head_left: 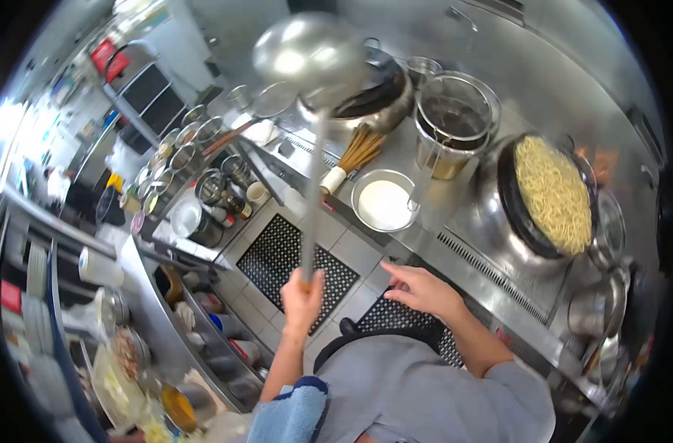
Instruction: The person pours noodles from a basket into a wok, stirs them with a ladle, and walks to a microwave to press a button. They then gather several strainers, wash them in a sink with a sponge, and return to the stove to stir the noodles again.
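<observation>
My left hand (302,299) is wrapped round the long handle of a steel ladle (307,55). The ladle stands nearly upright, its shiny rounded bowl raised in front of me and slightly blurred. My right hand (421,288) is off the counter's front edge, fingers stretched out and holding nothing. Nearest to it is a metal bowl (357,214) of white liquid (384,203). Beside that bowl lies a bamboo brush (360,148) with a white-wrapped end. Further right, a heap of pale noodles (550,196) fills a dark wok (510,188).
A steel pot (443,159) with a mesh strainer (454,107) stands at the counter's back. Another wok (392,111) is partly behind the ladle. Several jars and bottles crowd a left-hand counter (181,244). Perforated black mats (274,255) lie on the tiled floor.
</observation>
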A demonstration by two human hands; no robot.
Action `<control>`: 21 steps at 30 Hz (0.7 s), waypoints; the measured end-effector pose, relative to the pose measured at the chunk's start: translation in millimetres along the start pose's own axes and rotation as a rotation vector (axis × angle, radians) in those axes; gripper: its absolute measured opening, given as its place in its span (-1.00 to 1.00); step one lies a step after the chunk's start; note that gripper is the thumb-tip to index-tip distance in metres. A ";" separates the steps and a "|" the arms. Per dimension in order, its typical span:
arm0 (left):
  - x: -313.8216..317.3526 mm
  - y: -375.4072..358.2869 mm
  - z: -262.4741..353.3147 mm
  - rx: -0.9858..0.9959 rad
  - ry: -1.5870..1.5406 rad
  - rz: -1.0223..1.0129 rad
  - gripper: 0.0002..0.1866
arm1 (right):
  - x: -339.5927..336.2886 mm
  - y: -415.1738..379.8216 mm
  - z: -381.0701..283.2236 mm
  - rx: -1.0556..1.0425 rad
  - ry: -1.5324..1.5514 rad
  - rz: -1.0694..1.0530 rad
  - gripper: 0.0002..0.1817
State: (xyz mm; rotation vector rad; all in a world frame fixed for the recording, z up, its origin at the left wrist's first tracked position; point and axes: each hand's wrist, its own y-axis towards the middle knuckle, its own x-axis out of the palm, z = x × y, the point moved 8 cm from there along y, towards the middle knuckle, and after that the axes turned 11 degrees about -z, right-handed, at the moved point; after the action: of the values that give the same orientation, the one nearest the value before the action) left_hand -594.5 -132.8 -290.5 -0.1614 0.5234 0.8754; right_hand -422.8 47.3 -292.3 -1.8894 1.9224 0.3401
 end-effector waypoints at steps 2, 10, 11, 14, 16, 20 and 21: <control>-44.5 -1.0 -51.8 -0.030 0.102 0.038 -0.68 | 21.9 8.0 60.7 0.140 -0.024 0.038 -0.33; -65.2 52.8 -125.6 -0.153 0.172 -0.253 -0.71 | 73.7 26.0 165.3 0.436 -0.219 -0.112 -0.46; -57.5 62.3 -122.3 -0.130 0.155 -0.270 -0.71 | 71.0 36.5 167.3 0.457 -0.262 -0.134 -0.49; -35.7 84.1 -143.4 -0.193 0.055 -0.341 -0.70 | 75.5 87.8 145.8 0.445 0.219 -0.193 -0.49; -39.2 97.0 -127.1 -0.221 0.120 -0.348 -0.72 | 70.6 141.5 124.0 0.293 0.269 -0.150 -0.44; -55.4 122.1 -127.1 -0.113 0.200 -0.304 -0.67 | 46.8 249.5 104.2 0.154 0.335 0.326 -0.29; -59.5 122.8 -130.1 -0.161 0.217 -0.323 -0.67 | 34.1 268.5 98.2 0.194 0.332 0.469 -0.30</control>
State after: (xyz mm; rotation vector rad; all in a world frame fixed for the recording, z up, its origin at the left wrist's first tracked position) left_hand -768.1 -140.2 -363.7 -0.4786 0.6087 0.5862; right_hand -676.3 74.0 -426.0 -1.4246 2.5160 -0.0339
